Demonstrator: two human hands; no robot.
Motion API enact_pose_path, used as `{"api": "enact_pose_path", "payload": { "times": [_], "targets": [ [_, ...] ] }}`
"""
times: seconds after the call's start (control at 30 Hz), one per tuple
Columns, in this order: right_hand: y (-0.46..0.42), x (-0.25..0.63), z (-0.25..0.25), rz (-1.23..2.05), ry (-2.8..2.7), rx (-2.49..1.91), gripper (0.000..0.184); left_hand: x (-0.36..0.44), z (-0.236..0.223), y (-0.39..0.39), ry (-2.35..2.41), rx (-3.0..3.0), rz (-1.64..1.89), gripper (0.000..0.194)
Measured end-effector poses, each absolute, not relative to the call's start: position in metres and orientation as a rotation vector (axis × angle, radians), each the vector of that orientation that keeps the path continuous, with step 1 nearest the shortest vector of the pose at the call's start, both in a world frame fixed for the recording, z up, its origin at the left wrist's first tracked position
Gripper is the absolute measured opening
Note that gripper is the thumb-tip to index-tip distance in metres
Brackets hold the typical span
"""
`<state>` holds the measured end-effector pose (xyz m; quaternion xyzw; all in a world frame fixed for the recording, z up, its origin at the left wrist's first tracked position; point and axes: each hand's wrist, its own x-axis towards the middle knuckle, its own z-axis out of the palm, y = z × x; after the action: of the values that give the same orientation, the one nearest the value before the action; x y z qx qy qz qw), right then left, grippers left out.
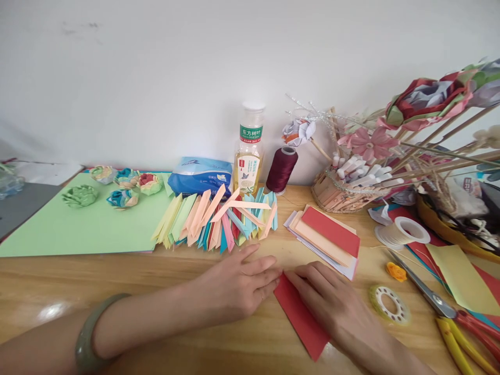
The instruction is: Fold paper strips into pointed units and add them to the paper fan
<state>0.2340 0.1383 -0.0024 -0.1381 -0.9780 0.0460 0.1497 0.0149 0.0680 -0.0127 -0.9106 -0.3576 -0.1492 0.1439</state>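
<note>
A red paper rectangle point(302, 320) lies on the wooden table point(156, 291) in front of me. My left hand point(238, 286), with a green bangle point(88, 338) on the wrist, lies flat with fingers stretched, their tips touching the paper's top corner. My right hand point(332, 302) rests flat on the red paper, fingers extended and pressing along its upper edge. Just beyond my hands sits a row of several folded pastel paper pieces point(216, 219) and a stack of cut paper rectangles point(326, 237) topped with red.
A light green sheet point(78, 229) at left carries several paper flowers point(123, 198). Behind stand a tissue pack point(201, 177), a bottle point(249, 151), a maroon thread spool point(282, 169) and a basket of paper flowers point(347, 192). Scissors point(441, 307), a tape roll point(390, 304) and a cord reel point(402, 232) lie right.
</note>
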Motion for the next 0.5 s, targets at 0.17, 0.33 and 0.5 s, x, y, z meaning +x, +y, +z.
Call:
{"api": "enact_pose_path", "payload": {
  "times": [0.17, 0.33, 0.5],
  "targets": [
    [0.138, 0.234, 0.001, 0.123, -2.845, -0.411, 0.043, 0.016, -0.013, 0.067, -1.029, -2.618, -0.438, 0.025],
    [0.142, 0.244, -0.006, 0.169, -2.805, -0.4, 0.041, 0.016, -0.016, 0.067, -1.074, -2.628, -0.47, 0.023],
    [0.155, 0.258, -0.004, 0.273, -2.777, -0.335, 0.027, 0.014, -0.014, 0.067, -1.112, -2.673, -0.446, 0.025]
  ]
}}
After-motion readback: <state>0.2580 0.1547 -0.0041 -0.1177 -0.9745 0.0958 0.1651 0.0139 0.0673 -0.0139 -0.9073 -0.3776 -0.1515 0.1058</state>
